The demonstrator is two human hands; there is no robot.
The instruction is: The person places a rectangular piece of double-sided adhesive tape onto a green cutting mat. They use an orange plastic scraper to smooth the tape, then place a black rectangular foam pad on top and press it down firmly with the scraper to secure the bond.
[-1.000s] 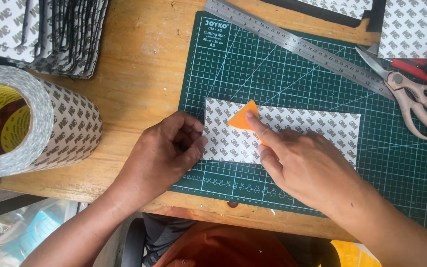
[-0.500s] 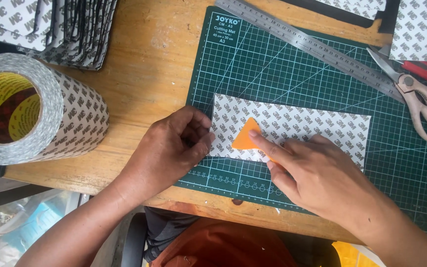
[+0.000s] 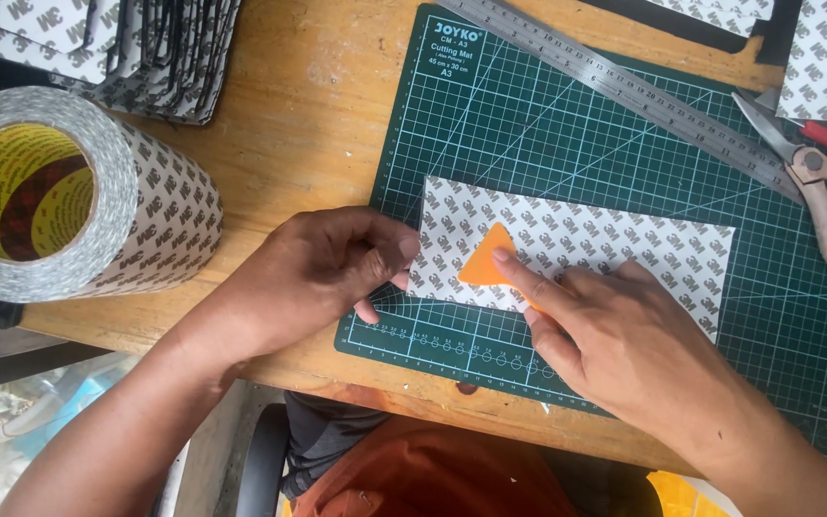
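Observation:
A rectangular sheet with patterned white backing paper (image 3: 614,244) lies on a green cutting mat (image 3: 547,134). My right hand (image 3: 614,345) presses a small orange scraper (image 3: 485,263) flat onto the sheet's left part, index finger along the scraper's edge. At the sheet's left end, my left hand (image 3: 323,273) pinches the edge between thumb and fingers and holds it down.
A big roll of the same patterned tape (image 3: 69,196) lies on the wooden table at the left. A stack of cut pieces (image 3: 145,48) sits at the top left. A steel ruler (image 3: 624,91) crosses the mat diagonally. Scissors (image 3: 820,187) lie at the right.
The scraper under my right hand has slid a little leftward and down along the sheet. My left hand stays at the sheet's left end.

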